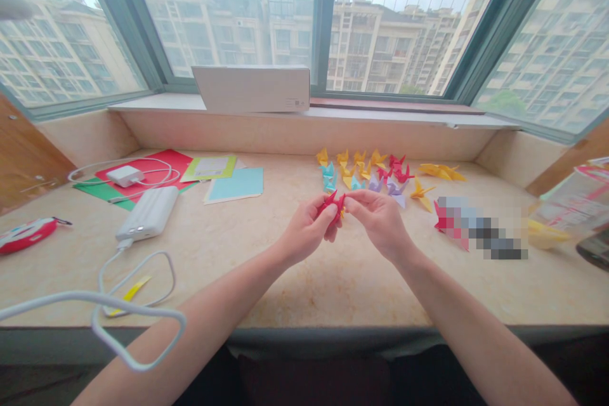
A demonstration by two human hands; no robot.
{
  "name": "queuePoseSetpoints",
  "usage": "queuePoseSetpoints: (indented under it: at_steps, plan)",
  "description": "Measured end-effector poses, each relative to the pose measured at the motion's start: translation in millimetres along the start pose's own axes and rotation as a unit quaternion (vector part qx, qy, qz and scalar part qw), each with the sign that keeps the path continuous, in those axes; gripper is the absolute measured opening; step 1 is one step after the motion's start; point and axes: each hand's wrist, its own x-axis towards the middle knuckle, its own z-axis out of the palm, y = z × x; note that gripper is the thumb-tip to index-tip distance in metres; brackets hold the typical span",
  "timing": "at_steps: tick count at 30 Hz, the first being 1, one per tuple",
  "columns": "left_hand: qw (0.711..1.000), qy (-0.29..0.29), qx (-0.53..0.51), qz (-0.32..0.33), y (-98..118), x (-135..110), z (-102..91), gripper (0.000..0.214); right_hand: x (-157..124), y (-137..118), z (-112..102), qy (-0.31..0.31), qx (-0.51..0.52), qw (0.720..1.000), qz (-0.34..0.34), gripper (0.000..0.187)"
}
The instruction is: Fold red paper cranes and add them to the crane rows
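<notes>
Between my two hands, above the middle of the stone counter, is a small red origami crane (339,204). My left hand (309,223) is closed around its left side, thumb on top. With thumb and forefinger my right hand (378,219) pinches the crane's right end. Part of the crane is hidden by my fingers. Just beyond the hands stand several folded cranes in rows: yellow ones (364,169), red ones (402,171), light blue ones (328,177) and purple ones (395,188).
Coloured paper sheets (236,186) lie at the left, near a white charger (125,176) and a power bank (148,212). A white cable (137,309) loops at the front left. Larger yellow folded paper (441,171) lies right. A white box (252,89) stands on the sill.
</notes>
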Motion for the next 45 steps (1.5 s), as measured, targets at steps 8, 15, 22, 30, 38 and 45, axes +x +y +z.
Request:
queuePoseSetpoints:
  at_steps: [8, 15, 22, 30, 38, 45]
  plan:
    - [0.996, 0.031, 0.079, 0.001, -0.6, 1.4, 0.0, 0.036, -1.3, 3.4, 0.3, -0.002, -0.067, 0.997, -0.034, 0.020]
    - [0.998, 0.015, 0.068, -0.002, 0.2, 1.5, -2.1, 0.039, 1.8, 0.5, -4.0, -0.072, 0.033, 0.997, 0.001, 0.027]
    - [0.999, 0.004, 0.026, -0.025, 3.2, 0.1, -1.1, 0.041, 4.0, 0.0, -6.4, -0.076, 0.059, 0.995, 0.021, 0.020]
    - [1.000, -0.008, -0.001, -0.027, 1.5, 1.3, -2.7, 0.038, 3.7, -2.4, -8.8, -0.114, 0.060, 0.992, 0.013, 0.020]
    - [0.998, 0.000, 0.046, -0.031, 2.7, 1.8, -3.2, 0.039, 1.6, -4.5, -7.1, -0.082, -0.042, 0.996, -0.003, 0.016]
    - [0.995, 0.023, 0.099, -0.023, 1.8, 1.8, -4.0, 0.035, 1.4, -0.9, -6.5, -0.036, -0.103, 0.993, -0.044, 0.016]
